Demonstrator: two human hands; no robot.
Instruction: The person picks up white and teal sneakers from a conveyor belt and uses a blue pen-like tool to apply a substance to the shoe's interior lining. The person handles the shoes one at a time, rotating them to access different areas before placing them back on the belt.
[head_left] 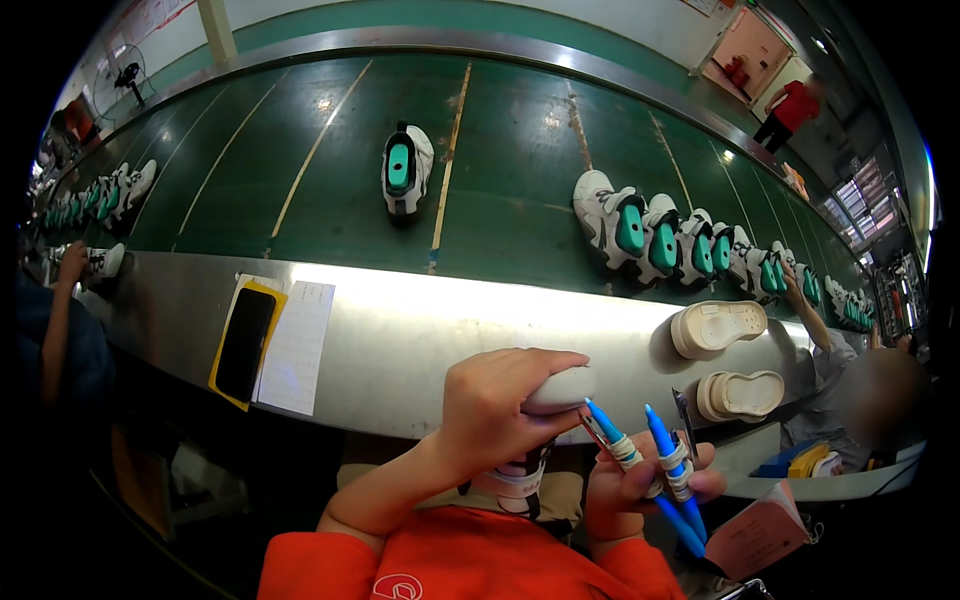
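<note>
Black phone point(244, 345) on a yellow folder point(274, 318), left part of the steel tabletop point(430, 325), by its near edge; lone shoe point(404, 172) on the green belt point(510, 200) past the far edge; left hand point(495, 410) is curled round a pale-toed shoe point(562, 390), held up around the near edge; right hand point(622, 495) is pinching some banded blue pens point(661, 430) just beside the toe; cream soles point(722, 328) sit further right, along that same near edge, lol

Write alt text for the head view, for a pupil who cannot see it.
The left hand grips a pale, rounded object, apparently a shoe, while the right hand holds blue pens wrapped with bands. Beyond, white-and-green shoes stand on a green surface.
</note>
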